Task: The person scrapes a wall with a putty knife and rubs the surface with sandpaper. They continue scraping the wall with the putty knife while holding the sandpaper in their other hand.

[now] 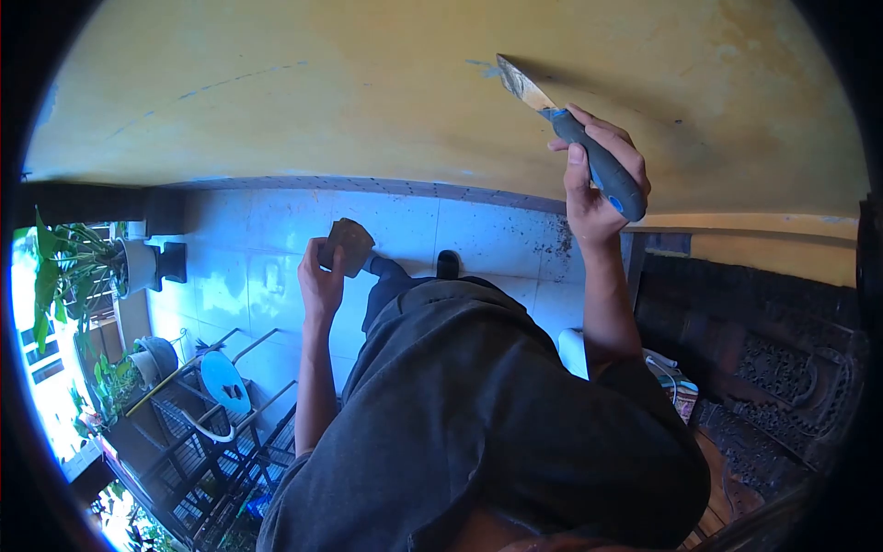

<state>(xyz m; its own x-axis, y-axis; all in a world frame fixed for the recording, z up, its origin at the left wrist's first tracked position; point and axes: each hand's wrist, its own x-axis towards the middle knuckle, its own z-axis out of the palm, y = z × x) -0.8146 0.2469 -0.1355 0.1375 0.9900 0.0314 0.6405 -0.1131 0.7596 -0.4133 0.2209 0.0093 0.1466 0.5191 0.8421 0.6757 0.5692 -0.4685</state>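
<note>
My right hand [596,198] is closed round the grey-and-blue handle of a putty knife [600,166], raised in front of the yellow wall [395,101]. Its metal blade points up and left, with the tip close to a small bluish bare patch on the wall. Lower and to the left, my left hand [322,281] pinches a flat, brownish-grey squarish piece [351,247] between thumb and fingers. I cannot tell what that piece is.
Pale floor tiles [395,221] with dark crumbs [554,244] near the wall lie below. To the left are potted plants [138,267], a black metal rack [198,460] and a light-blue round panel [225,382]. Dark carved wood [763,368] stands on the right.
</note>
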